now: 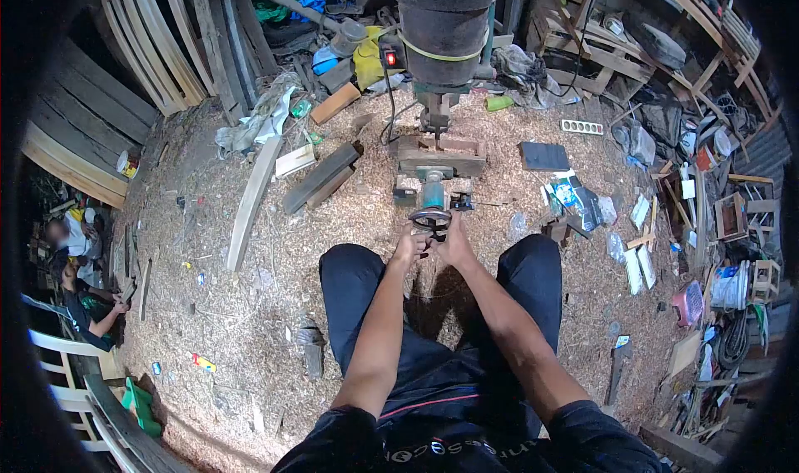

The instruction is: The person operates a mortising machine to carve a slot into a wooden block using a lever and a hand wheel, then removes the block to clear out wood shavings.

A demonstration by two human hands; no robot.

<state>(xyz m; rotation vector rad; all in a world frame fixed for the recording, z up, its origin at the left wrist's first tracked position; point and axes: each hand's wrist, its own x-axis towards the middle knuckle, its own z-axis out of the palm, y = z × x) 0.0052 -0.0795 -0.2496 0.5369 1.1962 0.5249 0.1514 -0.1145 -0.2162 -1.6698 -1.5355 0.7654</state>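
Observation:
Both of my hands are at a metal handwheel (430, 218) on the front of a green floor-standing machine (433, 191). My left hand (410, 245) is closed at the wheel's lower left edge. On the right side, my right hand (454, 241) curls its fingers round the rim. Beyond the wheel, a wooden piece (416, 158) lies across the machine's clamp, right under the tool head (435, 117). Above it hangs the large dark motor housing (443, 23) with a yellowish band round it.
Wood shavings cover the floor (250, 306). Left of the machine lie dark timber pieces (320, 177) and a long curved board (254, 202). To the right are a dark block (543, 156) and a white power strip (581, 127). Another person (83, 298) works at the far left.

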